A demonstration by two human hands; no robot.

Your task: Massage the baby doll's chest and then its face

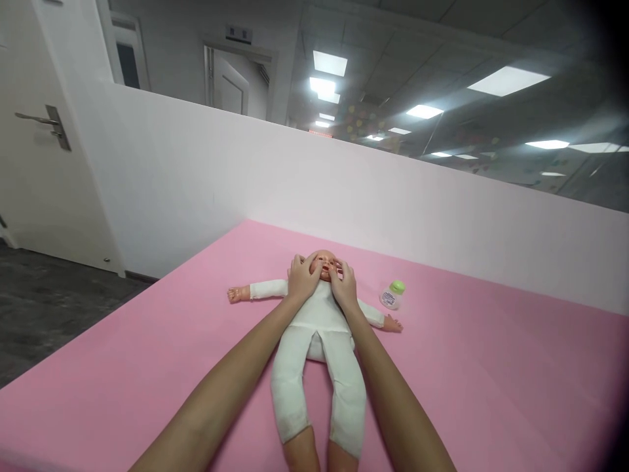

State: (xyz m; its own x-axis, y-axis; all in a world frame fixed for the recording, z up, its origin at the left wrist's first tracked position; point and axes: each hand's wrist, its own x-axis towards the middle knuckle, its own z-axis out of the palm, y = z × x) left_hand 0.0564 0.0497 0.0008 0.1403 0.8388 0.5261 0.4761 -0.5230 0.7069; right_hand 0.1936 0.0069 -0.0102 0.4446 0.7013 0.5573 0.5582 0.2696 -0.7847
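1. A baby doll (319, 328) in a white bodysuit lies on its back near the middle of a pink padded surface (491, 367), arms flung wide and head toward the white partition wall (344, 190).
2. Both of the person's bare forearms reach in from the lower edge. The left hand (302, 278) rests on one side of the doll's face, fingers spread loosely and thumb laid toward the mouth.
3. The right hand (344, 285) mirrors it on the other cheek, fingers likewise parted and lying flat, pinching nothing.
4. A small white bottle with a green cap (392, 295) stands upright just beyond the doll's outstretched arm, apart from both hands.
5. By the look of it, the step in hand is stroking the face: it probably goes best with light, even pressure from both thumbs, moving outward together, and the palms kept off the nose and mouth.
6. A closed white door (39, 131) stands at far left.
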